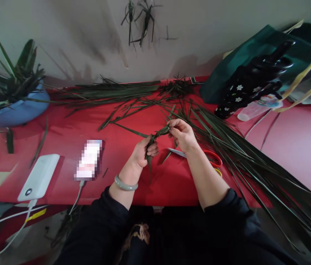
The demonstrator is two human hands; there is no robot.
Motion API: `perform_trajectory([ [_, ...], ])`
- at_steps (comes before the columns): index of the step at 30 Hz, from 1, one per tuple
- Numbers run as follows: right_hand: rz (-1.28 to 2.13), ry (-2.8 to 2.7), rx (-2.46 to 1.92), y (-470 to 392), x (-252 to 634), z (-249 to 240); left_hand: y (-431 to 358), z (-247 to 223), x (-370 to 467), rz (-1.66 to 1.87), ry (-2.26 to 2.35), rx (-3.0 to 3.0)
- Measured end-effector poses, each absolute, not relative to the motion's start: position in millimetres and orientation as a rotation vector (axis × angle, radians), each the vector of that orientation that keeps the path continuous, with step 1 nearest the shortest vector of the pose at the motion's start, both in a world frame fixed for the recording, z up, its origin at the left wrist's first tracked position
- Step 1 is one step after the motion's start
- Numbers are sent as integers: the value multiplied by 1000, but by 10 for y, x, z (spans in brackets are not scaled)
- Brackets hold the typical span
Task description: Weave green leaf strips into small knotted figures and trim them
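Over the red table [69, 132], both my hands work one folded green leaf strip [158, 134]. My left hand [144, 151], with a pale green bangle at the wrist, is closed around the lower part of the strip, whose end hangs down past the fingers. My right hand [181, 134] pinches the upper end of the same strip between thumb and fingertips. Red-handled scissors [210, 156] lie on the table just under and behind my right wrist, partly hidden by the forearm.
A long bundle of green leaves [254, 162] fans across the right side. More leaves [116, 92] lie along the wall. A blue basin [14, 110] with leaves stands far left. A phone [89, 160] and white power bank [39, 176] lie front left; a dark bag [257, 70] sits back right.
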State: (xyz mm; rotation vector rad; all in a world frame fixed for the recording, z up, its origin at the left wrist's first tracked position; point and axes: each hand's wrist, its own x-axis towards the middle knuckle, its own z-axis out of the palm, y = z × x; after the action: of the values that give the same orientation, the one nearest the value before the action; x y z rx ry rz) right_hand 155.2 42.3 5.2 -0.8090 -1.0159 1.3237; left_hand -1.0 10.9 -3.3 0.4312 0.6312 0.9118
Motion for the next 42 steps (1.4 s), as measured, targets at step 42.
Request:
perform_trajectory([
  [42, 1238, -1132, -1017, 475, 1655, 25, 121, -141, 50, 917, 891, 762],
])
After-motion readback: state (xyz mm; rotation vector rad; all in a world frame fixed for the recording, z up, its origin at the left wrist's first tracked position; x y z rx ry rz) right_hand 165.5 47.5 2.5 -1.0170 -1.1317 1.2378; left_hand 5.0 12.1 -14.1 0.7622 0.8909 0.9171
